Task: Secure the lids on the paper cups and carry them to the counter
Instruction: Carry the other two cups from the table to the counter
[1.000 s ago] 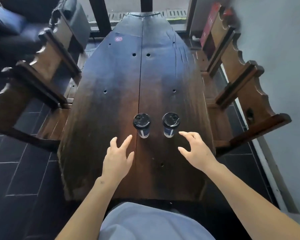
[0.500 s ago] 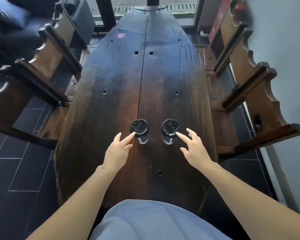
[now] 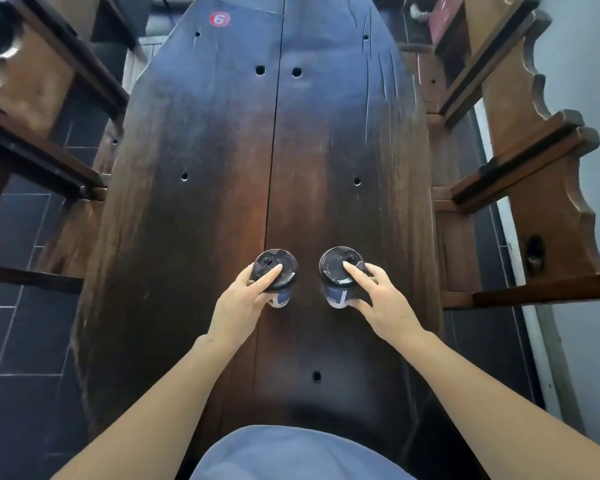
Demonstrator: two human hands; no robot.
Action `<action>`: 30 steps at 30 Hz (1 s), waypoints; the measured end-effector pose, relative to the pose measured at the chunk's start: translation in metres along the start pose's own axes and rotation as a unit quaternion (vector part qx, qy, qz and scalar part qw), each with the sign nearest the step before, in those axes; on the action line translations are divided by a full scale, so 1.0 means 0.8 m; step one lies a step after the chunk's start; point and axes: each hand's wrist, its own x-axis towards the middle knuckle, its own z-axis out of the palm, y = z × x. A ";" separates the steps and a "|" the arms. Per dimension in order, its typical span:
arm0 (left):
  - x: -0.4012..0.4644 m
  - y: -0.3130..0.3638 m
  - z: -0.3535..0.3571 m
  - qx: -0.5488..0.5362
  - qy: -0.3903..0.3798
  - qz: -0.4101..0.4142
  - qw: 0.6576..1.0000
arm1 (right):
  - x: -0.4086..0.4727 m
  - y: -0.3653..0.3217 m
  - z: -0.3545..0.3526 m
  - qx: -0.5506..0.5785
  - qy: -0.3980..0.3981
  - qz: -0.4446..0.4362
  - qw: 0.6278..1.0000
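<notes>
Two paper cups stand upright side by side on the near half of a long dark wooden table, one on each side of the seam that runs down its middle. The left paper cup [image 3: 280,299] wears a black lid [image 3: 275,270], and the right paper cup [image 3: 336,295] wears its own black lid [image 3: 338,268]; both lids sit level on their rims, though whether they are fully snapped down cannot be told from above. What is inside the cups is hidden by the lids.

The left hand [image 3: 241,303] comes at its cup from the near left, forefinger laid flat across the lid and thumb curled round the cup wall below, so it grasps the cup while pressing down. The right hand [image 3: 378,303] mirrors this from the near right: forefinger on the lid, thumb against the lower wall, other fingers wrapped round the far side. Each cup lies directly ahead of its own hand, axis vertical, so the press goes straight down and the lift straight up.

The cups are near each other but apart. The table [image 3: 222,188] carries a red round sticker marked 6 [image 3: 219,19] at its far end. Wooden benches [image 3: 534,161] flank it on both sides, over a dark tiled floor [image 3: 18,341].
</notes>
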 end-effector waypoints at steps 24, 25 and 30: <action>0.119 0.005 0.025 -0.271 -0.028 -0.137 0.953 | 0.131 -0.007 0.020 0.184 -0.006 0.076 0.980; 0.117 0.008 0.020 -0.272 -0.027 -0.136 0.952 | 0.129 -0.011 0.018 0.188 -0.006 0.074 0.979; 0.080 0.026 -0.022 -0.278 -0.001 -0.116 0.954 | 0.091 -0.029 -0.004 0.203 0.045 0.047 0.977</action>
